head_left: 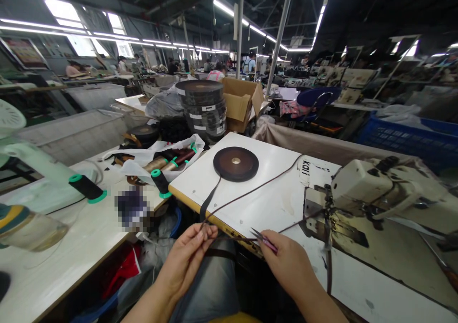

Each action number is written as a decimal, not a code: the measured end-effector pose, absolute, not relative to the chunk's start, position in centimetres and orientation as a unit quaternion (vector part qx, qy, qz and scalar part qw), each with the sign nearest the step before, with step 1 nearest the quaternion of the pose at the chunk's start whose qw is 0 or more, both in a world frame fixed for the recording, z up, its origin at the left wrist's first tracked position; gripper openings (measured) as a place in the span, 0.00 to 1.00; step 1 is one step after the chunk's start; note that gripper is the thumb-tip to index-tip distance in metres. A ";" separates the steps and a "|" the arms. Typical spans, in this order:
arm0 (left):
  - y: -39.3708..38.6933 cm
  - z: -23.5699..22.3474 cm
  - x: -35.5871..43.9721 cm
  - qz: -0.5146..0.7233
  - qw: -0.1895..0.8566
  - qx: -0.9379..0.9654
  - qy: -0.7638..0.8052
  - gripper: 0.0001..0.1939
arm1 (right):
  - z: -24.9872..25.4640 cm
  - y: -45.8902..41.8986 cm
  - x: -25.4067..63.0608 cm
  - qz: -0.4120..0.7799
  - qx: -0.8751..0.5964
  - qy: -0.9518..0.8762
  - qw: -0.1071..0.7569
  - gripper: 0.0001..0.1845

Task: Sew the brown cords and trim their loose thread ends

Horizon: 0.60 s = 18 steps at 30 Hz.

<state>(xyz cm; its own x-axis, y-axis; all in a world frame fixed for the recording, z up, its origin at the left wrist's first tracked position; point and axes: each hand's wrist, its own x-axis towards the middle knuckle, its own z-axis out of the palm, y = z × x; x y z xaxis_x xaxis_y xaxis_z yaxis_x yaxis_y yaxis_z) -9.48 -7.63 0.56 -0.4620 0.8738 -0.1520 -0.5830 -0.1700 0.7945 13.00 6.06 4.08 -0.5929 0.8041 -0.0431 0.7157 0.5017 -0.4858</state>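
While my left hand (195, 245) pinches the dark cord (265, 183) between thumb and fingers just off the front edge of the white tabletop (265, 209), my right hand (288, 262) is closed around a pair of small snips (266, 242), their points turned left. My two hands are apart, with a length of cord stretched between them; I cannot tell whether the blades touch it. From my left fingers another run of cord slants up across the tabletop to its far side, and on my right a stretch leads toward the sewing machine (372, 184).

Beyond my left hand a dark tape roll (229, 164) lies flat on the tabletop, its loose strip (211, 196) trailing down to the edge near my fingers. Below my hands I see my jeans (207, 285).

To my left, a lower white table (82, 246) bears two black thread spools (86, 187) with green bases, and a plastic bag (195, 144) full of more spools lies close by. Behind the tape roll stands a tall stack of rolls (203, 110), with an open cardboard box (237, 104) beside it. A blue crate (390, 139) sits at far right, and farther off people are seated under long strip lights.
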 end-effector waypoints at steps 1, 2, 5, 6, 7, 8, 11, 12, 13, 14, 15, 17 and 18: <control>-7.6 0.7 -9.5 0.756 0.498 0.156 0.395 0.14 | 4.3 5.9 12.9 0.237 -0.424 -0.869 0.095 0.13; -7.6 0.8 -9.5 0.756 0.506 0.147 0.387 0.14 | 4.5 5.8 12.8 0.244 -0.403 -0.877 0.096 0.12; -7.6 0.5 -9.7 0.709 0.515 0.163 0.454 0.16 | 5.0 5.2 12.5 0.275 -0.345 -0.892 0.102 0.13; -7.5 0.3 -9.8 0.686 0.506 0.178 0.492 0.19 | 5.2 5.1 12.4 0.285 -0.333 -0.893 0.106 0.13; -7.5 0.0 -9.9 0.665 0.493 0.194 0.526 0.24 | 5.2 4.9 12.4 0.293 -0.326 -0.892 0.112 0.14; -7.5 -0.3 -10.0 0.647 0.479 0.209 0.555 0.28 | 5.3 4.8 12.3 0.302 -0.323 -0.889 0.120 0.16; -7.7 -0.8 -10.2 0.607 0.469 0.226 0.601 0.33 | 4.9 4.7 11.9 0.335 -0.315 -0.874 0.156 0.20; -7.7 -0.9 -10.2 0.598 0.475 0.225 0.605 0.33 | 4.7 4.8 11.8 0.348 -0.311 -0.868 0.170 0.20; -7.8 -0.9 -10.2 0.592 0.483 0.224 0.605 0.32 | 4.5 4.9 11.6 0.360 -0.304 -0.862 0.186 0.19; -7.9 -0.9 -10.1 0.589 0.493 0.221 0.601 0.30 | 4.2 5.0 11.4 0.369 -0.297 -0.857 0.203 0.17; -8.0 -0.8 -10.0 0.587 0.503 0.219 0.595 0.29 | 4.0 5.1 11.2 0.375 -0.290 -0.853 0.219 0.15; -8.1 -0.6 -9.7 0.582 0.527 0.218 0.579 0.26 | 3.7 5.3 10.7 0.376 -0.282 -0.848 0.243 0.12; -8.2 -0.5 -9.6 0.580 0.538 0.218 0.572 0.25 | 3.7 5.3 10.5 0.369 -0.280 -0.851 0.249 0.12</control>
